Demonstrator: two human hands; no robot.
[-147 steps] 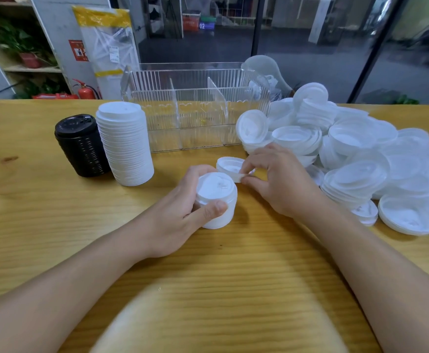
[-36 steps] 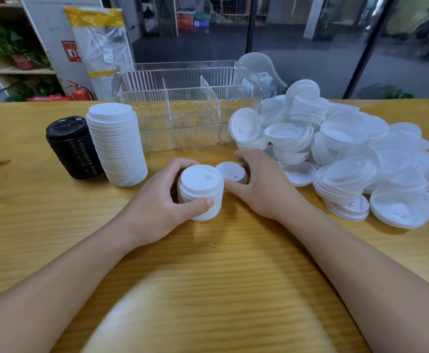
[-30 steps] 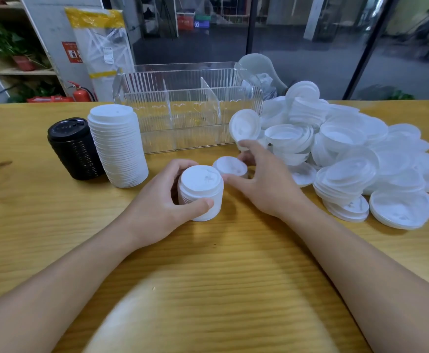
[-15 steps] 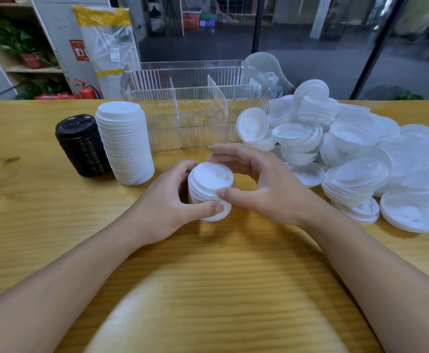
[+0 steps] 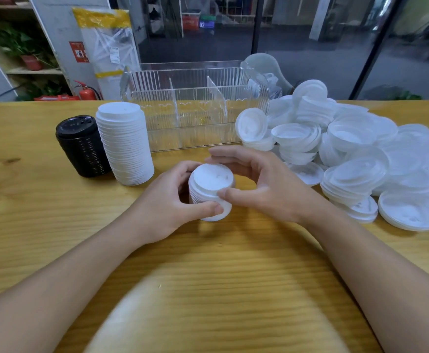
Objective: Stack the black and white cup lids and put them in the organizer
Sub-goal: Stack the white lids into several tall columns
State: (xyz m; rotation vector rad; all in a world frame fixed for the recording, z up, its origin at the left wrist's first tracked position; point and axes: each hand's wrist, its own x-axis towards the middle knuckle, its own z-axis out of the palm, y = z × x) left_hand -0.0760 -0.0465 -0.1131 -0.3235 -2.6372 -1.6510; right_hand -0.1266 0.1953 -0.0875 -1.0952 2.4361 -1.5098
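hands on a short white lid stack [image 5: 210, 191] standing upright on the wooden table [image 5: 42, 225], near the front middle. left hand [image 5: 167, 207] curled round the stack's left side, thumb pressed low on the front. right hand [image 5: 264, 184] gripping from the right, thumb on the front rim, fingers arched over the far edge. behind and left, a tall white lid stack [image 5: 125, 143] touching a shorter black lid stack [image 5: 83, 146], both upright. further back, a clear organizer [image 5: 195, 108] with two dividers, compartments holding no lids. to the right, a loose pile of white lids [image 5: 356, 154] spread across the table, some tilted, some nested, the nearest just beside the right hand.
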